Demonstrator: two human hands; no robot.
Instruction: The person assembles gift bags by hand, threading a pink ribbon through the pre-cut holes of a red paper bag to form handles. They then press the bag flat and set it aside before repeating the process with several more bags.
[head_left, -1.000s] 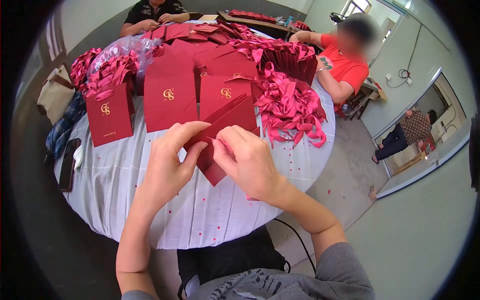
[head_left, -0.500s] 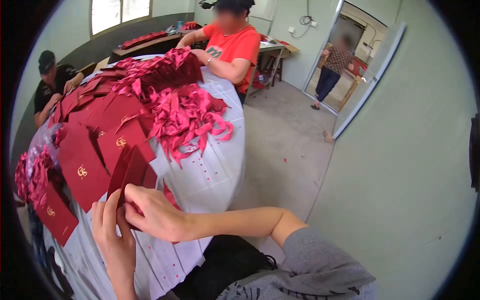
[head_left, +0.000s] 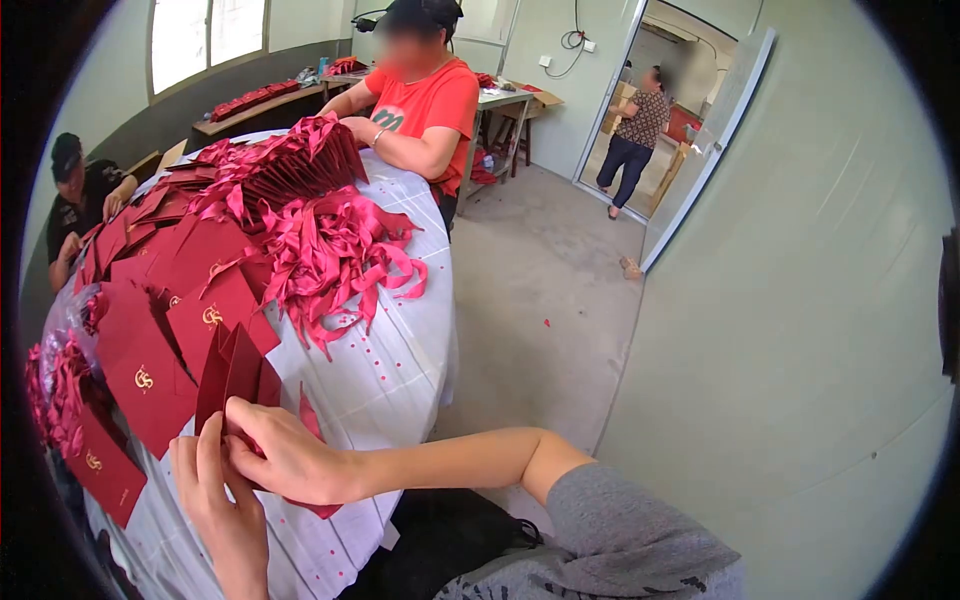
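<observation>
A dark red paper bag with folded sides stands up between my hands above the near part of the table. My left hand pinches its lower near edge from the left. From the right, my right hand grips the same edge, its fingers curled close to the left fingertips. Whether a ribbon end is also between the fingers is hidden. Just beyond lie flat red bags with gold emblems. A strip of pink ribbon shows to the right of the held bag.
The round table has a white cloth dotted with small red bits. A heap of pink ribbons and a row of ribboned bags cover its far side. Two people sit around it; another person stands in the open doorway.
My view has turned slightly, so the table and people appear further left. Both hands keep hold of the bag with little change. The person in the doorway has shifted stance.
</observation>
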